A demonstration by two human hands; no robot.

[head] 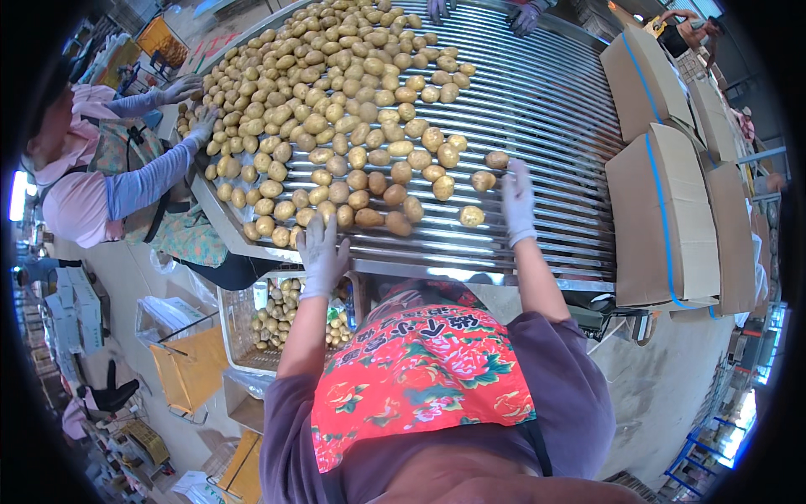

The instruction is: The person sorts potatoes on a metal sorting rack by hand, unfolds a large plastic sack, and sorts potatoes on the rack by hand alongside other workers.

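Note:
Many potatoes (337, 120) lie spread over the metal roller table (548, 126), thickest at its left and far side. My left hand (322, 249), in a pale glove, rests at the near edge with fingers apart, against a few potatoes there. Over the bare rollers to the right, my right hand (519, 198), also gloved, reaches forward with straight fingers. Its fingertips are beside one brown potato (497, 159); another potato (483, 181) lies just left of the hand. A single potato (471, 216) sits nearer the front edge. Neither hand is closed around anything.
A co-worker (94, 170) at the left has both gloved hands at the potatoes. Another person's gloved hands (522, 19) show at the far edge. Strapped cardboard boxes (667, 220) stand at the right end. Below the table's front edge, a plastic crate (236, 343) holds more potatoes.

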